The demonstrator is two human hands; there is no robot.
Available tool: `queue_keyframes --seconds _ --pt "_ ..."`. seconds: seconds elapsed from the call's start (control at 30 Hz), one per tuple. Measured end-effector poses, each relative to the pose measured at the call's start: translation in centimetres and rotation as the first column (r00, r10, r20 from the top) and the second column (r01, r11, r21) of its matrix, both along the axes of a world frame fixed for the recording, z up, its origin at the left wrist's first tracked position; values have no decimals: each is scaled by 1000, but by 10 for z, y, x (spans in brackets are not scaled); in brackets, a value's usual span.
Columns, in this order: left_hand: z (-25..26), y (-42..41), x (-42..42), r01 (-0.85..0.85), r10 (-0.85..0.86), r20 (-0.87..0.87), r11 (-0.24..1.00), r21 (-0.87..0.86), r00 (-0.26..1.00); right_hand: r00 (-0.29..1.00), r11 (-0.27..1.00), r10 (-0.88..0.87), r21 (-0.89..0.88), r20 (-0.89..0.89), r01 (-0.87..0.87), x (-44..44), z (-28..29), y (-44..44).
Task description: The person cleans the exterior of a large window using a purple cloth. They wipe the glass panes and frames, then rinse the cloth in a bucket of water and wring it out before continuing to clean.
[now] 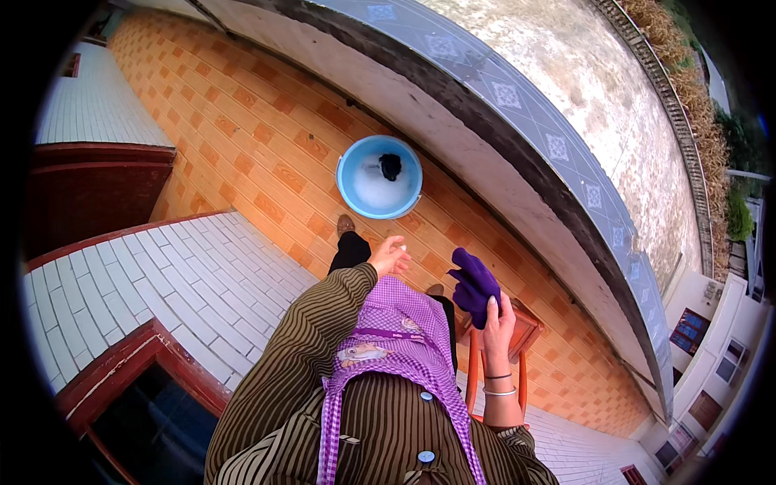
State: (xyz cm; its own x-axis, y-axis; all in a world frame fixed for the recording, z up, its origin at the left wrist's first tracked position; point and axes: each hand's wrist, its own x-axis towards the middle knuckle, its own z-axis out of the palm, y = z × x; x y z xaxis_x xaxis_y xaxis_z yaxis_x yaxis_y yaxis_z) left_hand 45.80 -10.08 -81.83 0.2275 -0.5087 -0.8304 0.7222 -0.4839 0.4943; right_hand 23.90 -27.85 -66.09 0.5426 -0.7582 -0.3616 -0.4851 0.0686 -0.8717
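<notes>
My right hand (500, 330) pinches a purple cloth item (476, 285) between thumb and fingers, and the fabric hangs folded above the hand. I cannot tell whether it is a sock, a glove or a rag. My left hand (391, 256) is held in front of my apron (400, 303) with loosely bent fingers and nothing in it. Beyond the left hand, a light blue plastic bucket (350, 163) stands on the floor. White suds (371, 189) fill its bottom, and a dark wet-looking cloth (390, 167) rests among them.
A reddish wooden chair (526, 330) is beside my right wrist. A low wall (485, 176) with a grey tiled top (506, 94) curves along the right. White brick wall (200, 273) and a red-framed window (145, 364) are at left. Orange tiled floor (260, 139) runs between.
</notes>
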Motion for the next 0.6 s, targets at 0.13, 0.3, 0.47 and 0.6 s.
queue_keyframes --seconds 0.13,0.3,0.47,0.6 --pt "-8 56 61 -163 167 -57 985 57 984 947 946 278 -122 -162 -299 116 -35 -1" --pt "-72 85 95 -350 362 -106 929 119 926 739 685 615 -278 -275 -674 253 -132 11" --pt "-144 83 112 -554 564 -125 826 109 816 104 43 896 -150 -431 -988 329 -309 25" --pt "-204 62 85 -669 662 -186 743 34 726 -170 -214 878 -49 -448 -976 361 -432 8"
